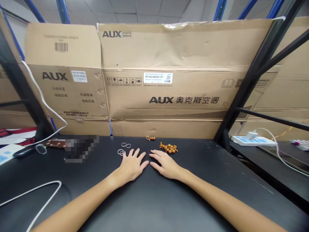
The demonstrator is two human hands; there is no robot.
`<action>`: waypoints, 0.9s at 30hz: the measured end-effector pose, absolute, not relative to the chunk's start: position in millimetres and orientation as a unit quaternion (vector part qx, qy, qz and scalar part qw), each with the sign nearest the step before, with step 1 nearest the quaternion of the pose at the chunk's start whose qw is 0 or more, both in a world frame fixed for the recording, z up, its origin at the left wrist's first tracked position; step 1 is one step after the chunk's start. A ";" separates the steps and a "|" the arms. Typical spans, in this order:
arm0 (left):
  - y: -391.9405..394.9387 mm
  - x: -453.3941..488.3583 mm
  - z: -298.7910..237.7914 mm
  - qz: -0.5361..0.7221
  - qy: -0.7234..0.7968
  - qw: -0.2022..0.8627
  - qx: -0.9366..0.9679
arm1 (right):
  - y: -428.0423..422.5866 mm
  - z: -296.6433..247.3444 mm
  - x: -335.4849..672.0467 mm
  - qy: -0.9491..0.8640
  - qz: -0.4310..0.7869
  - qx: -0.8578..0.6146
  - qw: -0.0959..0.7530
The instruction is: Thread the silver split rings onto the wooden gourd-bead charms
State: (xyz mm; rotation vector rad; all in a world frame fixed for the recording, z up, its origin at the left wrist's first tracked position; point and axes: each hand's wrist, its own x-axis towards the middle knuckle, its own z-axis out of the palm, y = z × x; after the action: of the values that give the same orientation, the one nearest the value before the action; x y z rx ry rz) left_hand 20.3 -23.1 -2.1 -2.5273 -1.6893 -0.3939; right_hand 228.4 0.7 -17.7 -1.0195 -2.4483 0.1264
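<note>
My left hand [132,165] lies palm down on the black table with its fingers spread, holding nothing. Just past its fingertips are several thin silvery rings [124,144], two apart at the back and others overlapping nearer the little finger. Across a small gap, my right hand [166,164] rests flat, fingers stretched and also without anything in them. Beyond its fingers sits a cluster of brown wooden beads [171,149] with an orange cord. A smaller group of beads [151,138] on a similar cord lies farther back, near the cardboard.
Large cardboard panels [183,106] stand along the back of the black table [145,206]. White cables [51,182] run at the left. A brown item [55,143] lies beside a pixelated patch. A white power strip [253,140] sits beyond the black frame [246,77] at right.
</note>
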 end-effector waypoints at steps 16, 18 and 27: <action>-13.1 15.4 -8.9 -0.188 -0.453 0.047 -0.870 | 1.0 -20.4 229.1 -0.898 0.031 -0.355 0.260; -11.9 14.9 -11.7 -0.203 -0.469 0.064 -0.857 | 1.4 -19.2 228.5 -0.896 0.021 -0.356 0.264; -4.4 9.7 -16.7 -0.214 -0.479 0.058 -0.850 | 19.3 -9.8 244.8 -0.773 -0.148 -0.557 0.267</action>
State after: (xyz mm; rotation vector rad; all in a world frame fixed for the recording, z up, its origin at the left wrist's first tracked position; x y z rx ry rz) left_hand 9.7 -4.4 -16.7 -2.5746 -1.4511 -0.6477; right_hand 244.8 19.3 -9.8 -1.5021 -2.0857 -0.3989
